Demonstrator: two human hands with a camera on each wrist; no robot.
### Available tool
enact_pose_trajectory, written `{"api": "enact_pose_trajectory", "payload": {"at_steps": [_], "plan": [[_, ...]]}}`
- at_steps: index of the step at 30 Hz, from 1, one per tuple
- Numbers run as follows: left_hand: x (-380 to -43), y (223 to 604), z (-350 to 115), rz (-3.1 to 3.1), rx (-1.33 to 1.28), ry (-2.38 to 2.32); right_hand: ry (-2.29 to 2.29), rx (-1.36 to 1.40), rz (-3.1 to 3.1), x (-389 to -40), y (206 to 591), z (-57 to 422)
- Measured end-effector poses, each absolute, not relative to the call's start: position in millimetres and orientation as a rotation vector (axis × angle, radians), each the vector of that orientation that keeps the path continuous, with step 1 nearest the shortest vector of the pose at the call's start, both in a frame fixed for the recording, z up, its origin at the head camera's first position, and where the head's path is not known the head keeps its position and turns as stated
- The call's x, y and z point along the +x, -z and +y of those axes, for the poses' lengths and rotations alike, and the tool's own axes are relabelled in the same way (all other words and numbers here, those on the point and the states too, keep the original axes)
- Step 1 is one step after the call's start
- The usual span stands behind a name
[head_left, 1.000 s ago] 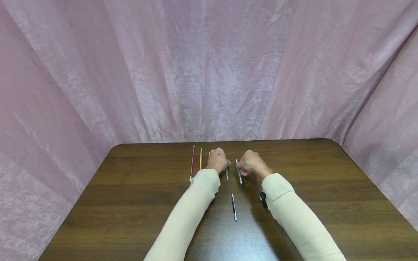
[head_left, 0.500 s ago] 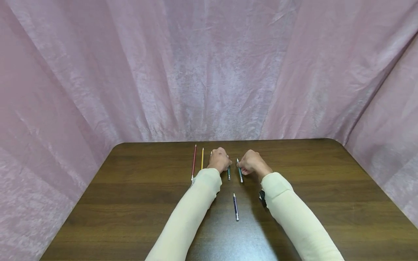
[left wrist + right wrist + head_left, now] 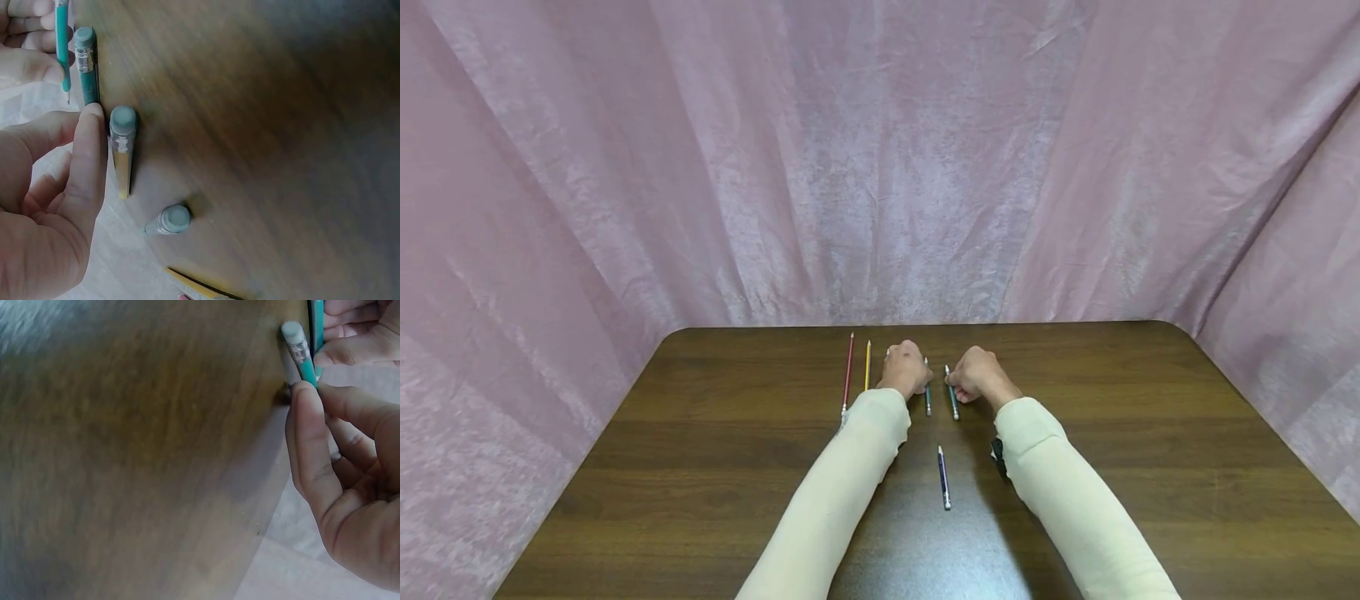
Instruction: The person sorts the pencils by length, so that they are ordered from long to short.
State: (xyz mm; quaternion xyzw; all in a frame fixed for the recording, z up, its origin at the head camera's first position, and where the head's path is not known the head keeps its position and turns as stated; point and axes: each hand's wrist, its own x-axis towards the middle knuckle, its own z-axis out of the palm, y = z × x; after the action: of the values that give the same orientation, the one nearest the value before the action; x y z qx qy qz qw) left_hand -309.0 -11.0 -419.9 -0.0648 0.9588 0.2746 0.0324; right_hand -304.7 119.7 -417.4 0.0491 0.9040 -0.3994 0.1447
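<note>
In the head view my left hand [image 3: 904, 368] is at the far part of the table, its thumb and forefinger pinching a dark green pencil [image 3: 928, 402]. The eraser end of this green pencil [image 3: 88, 69] shows in the left wrist view. Just to the right, my right hand [image 3: 979, 375] pinches a teal pencil [image 3: 953, 402] with a pale eraser [image 3: 292, 331]. The two pencils lie side by side, a small gap apart, erasers toward me. Left of my left hand are a yellow pencil [image 3: 868, 367] and a red pencil [image 3: 848, 371]; another pencil's tip [image 3: 887, 352] shows behind that hand.
A dark blue pencil [image 3: 943, 479] lies nearer to me, between my forearms. The brown wooden table [image 3: 700, 467] reaches back to a pink curtain [image 3: 880, 167], which also hangs at both sides. A dark strap or device [image 3: 998, 457] shows at my right wrist.
The view has shifted slightly, so the pencils appear a little further right. Both hands keep their pinch on the green and teal pencils, with hardly any movement.
</note>
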Motion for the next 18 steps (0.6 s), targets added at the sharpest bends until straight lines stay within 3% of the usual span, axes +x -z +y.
{"api": "enact_pose_trajectory", "payload": {"at_steps": [18], "plan": [[-308, 420, -13, 2.908, -0.235, -0.88, 1.222, 0.227, 2.59, -313, 430, 117]]}}
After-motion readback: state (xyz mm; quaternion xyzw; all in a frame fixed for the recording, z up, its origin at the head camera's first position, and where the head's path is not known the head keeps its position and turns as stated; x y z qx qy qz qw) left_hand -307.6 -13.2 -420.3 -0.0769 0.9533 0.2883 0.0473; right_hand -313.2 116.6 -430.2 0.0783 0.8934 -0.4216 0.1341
